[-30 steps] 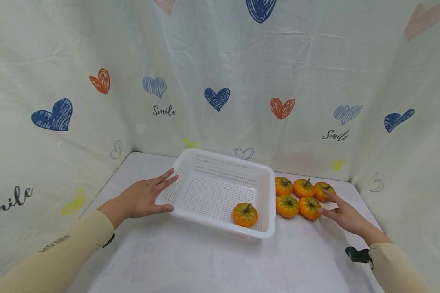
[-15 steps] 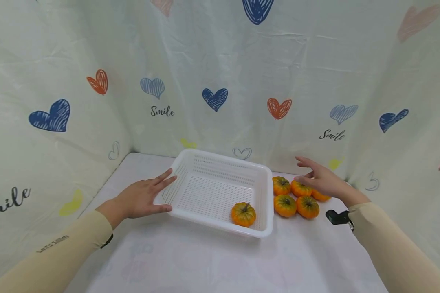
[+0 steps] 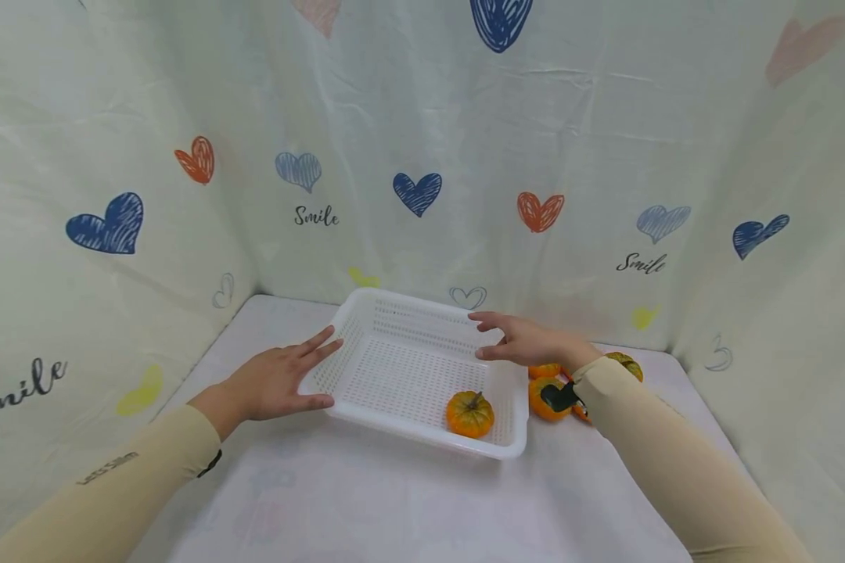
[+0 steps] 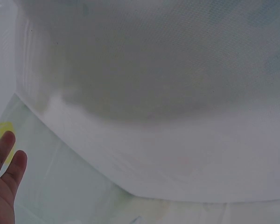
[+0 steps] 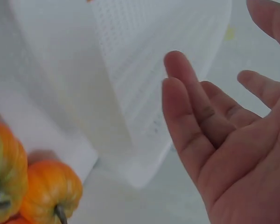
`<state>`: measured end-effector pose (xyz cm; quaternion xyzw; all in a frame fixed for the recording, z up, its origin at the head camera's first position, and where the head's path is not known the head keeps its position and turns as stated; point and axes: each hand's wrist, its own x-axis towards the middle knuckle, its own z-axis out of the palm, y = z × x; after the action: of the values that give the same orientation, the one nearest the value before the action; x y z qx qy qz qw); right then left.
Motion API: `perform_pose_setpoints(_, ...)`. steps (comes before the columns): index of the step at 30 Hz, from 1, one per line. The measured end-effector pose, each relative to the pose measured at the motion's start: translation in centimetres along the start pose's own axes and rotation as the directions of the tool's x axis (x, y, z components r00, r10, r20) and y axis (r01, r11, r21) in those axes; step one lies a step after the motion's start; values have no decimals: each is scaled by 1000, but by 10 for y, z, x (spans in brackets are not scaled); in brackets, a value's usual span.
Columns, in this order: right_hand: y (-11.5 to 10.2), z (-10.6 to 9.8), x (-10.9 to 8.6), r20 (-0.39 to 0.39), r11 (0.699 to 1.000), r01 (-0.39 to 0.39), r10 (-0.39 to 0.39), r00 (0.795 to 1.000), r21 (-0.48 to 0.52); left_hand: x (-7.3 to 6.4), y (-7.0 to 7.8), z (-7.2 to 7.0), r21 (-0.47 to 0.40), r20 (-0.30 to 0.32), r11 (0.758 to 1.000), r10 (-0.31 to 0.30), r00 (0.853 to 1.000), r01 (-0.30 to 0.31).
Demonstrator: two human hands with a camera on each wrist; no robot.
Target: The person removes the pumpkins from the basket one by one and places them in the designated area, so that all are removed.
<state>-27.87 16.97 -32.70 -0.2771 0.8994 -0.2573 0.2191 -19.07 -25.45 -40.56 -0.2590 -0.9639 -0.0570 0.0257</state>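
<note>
A white perforated plastic basket (image 3: 394, 374) sits on the table, with one small orange pumpkin (image 3: 469, 416) in its front right corner. My left hand (image 3: 271, 383) is at the basket's left end, fingers spread and straight; whether it presses on the rim is hard to tell. Over the back right rim hovers my right hand (image 3: 524, 340), fingers loosely bent. The right wrist view shows nothing in that palm (image 5: 252, 163). Several more pumpkins (image 3: 541, 408) lie just right of the basket, partly hidden by my right wrist and sleeve; two of them, including this pumpkin (image 5: 51, 191), show in the right wrist view.
A white cloth covers the table (image 3: 366, 500). Behind it and along both sides hangs a pale curtain (image 3: 465, 117) printed with hearts and "Smile". A dark wrist strap (image 3: 559, 397) shows at my right sleeve (image 3: 662, 446).
My right hand has left the pumpkins on the right, risen, and moved leftward to the basket's right rim, carrying nothing. My left hand and the basket have stayed put.
</note>
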Motion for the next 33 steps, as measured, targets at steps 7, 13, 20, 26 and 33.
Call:
perform_pose_setpoints(7,-5,21,11,135,998,-61,60,989,5,1,1,0,-4,2,1000,-6,1000,6)
perform_pose_setpoints(13,-5,30,13,210,990,-135,124,970,39,1,0,0,-1,2,1000,-3,1000,3)
perform_pose_setpoints(20,-6,38,17,254,986,-168,161,954,5,1,-1,2,6,-3,1000,3,1000,-3)
perform_pose_setpoints(26,-12,42,16,270,981,-194,194,943,-25,1,0,1,8,-3,1000,-2,1000,2)
perform_pose_setpoints(33,-15,46,19,338,978,-196,161,927,73,0,0,0,-1,-19,1000,11,1000,-11)
